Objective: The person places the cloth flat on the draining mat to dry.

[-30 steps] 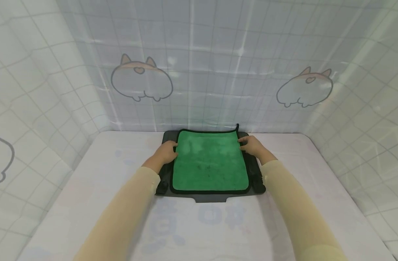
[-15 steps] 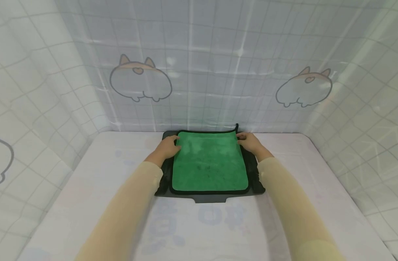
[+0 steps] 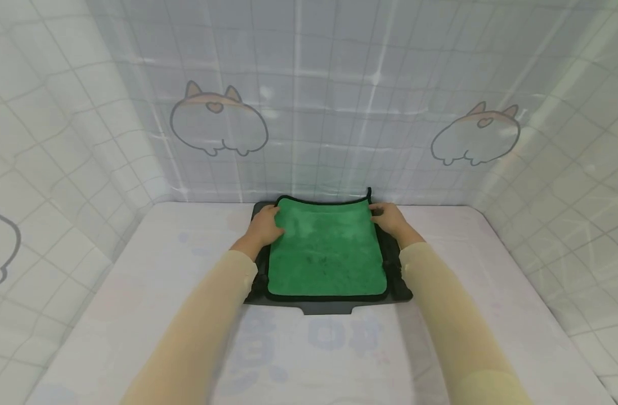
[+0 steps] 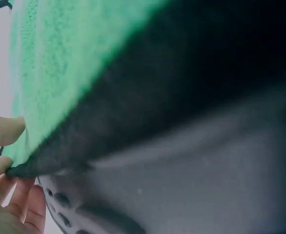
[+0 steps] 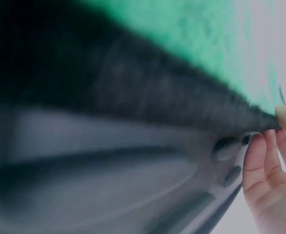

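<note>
A green cloth (image 3: 326, 247) with a black border lies over a dark grey tray-like board (image 3: 327, 307), its far edge raised a little. My left hand (image 3: 264, 226) pinches the cloth's left edge near the far corner; in the left wrist view the thumb (image 4: 6, 131) lies on the green face with fingers below. On the other side my right hand (image 3: 390, 219) pinches the right edge near the far corner, just below a small black loop (image 3: 369, 193). Between cloth and board a gap shows in both wrist views, where holes in the board (image 5: 228, 147) are visible.
The board rests on a white table cover (image 3: 309, 360) with faint printed characters. Behind it rises a grid-patterned curtain (image 3: 329, 112) with cartoon animal outlines, close to the board's far edge. Similar sheets stand at left (image 3: 50, 169) and right (image 3: 577, 197).
Both hands have slid farther along the side edges toward the far corners. The cloth's far edge has come up slightly; the board stays about where it was.
</note>
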`<move>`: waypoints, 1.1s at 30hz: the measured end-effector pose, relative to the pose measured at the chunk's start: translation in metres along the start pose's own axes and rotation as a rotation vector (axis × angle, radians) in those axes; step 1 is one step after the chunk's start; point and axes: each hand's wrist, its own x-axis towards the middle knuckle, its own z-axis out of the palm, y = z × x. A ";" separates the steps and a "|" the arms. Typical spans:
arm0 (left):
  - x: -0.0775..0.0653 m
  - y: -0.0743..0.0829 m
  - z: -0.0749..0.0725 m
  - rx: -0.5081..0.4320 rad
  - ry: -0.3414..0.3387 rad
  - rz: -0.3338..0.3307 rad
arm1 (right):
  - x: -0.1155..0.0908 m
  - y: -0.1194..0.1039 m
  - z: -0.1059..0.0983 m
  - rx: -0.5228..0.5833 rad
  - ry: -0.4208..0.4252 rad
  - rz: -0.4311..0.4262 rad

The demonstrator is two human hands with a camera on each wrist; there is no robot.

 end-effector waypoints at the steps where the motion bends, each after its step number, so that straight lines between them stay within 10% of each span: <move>1: 0.000 0.000 0.000 0.007 0.009 0.002 | 0.001 0.001 -0.001 -0.007 0.009 -0.005; 17: -0.006 0.011 -0.005 0.155 -0.119 -0.099 | -0.004 -0.008 -0.002 -0.078 -0.094 0.009; 25: -0.004 0.027 -0.002 0.227 -0.054 -0.020 | -0.005 -0.028 0.005 -0.248 -0.026 -0.169; 33: 0.000 0.035 0.015 0.240 -0.153 -0.040 | -0.003 -0.046 0.033 -0.468 -0.271 -0.251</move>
